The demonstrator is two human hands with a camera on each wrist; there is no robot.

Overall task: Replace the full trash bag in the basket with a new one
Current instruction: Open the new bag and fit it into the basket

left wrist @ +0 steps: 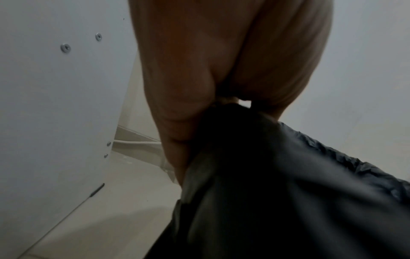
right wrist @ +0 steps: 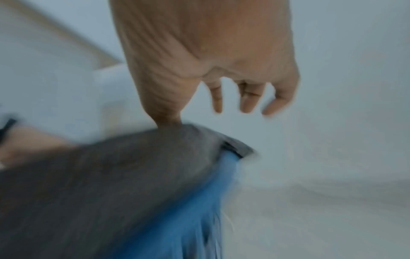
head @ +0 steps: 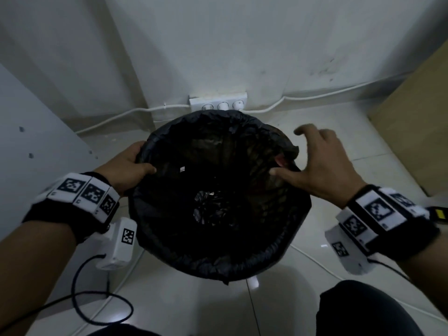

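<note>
A black trash bag (head: 218, 258) lines a basket on the floor, its rim folded over the top and its mouth open, with crumpled dark stuff at the bottom. In the right wrist view the blue basket (right wrist: 188, 219) shows below the bag (right wrist: 111, 175). My left hand (head: 135, 163) grips the bag's left rim, thumb inside; the left wrist view shows the hand (left wrist: 221, 98) pinching the black film (left wrist: 288, 192). My right hand (head: 305, 161) is at the right rim, thumb on the bag edge. In the blurred right wrist view, its fingers (right wrist: 248, 99) hang loose and clear of the bag.
A white power strip (head: 218, 103) with cables sits against the wall just behind the basket. A white panel (head: 36, 141) with screws stands at the left, a tan box (head: 417, 117) at the right. Pale floor tiles (head: 194, 299) lie in front; my knees are at the bottom edge.
</note>
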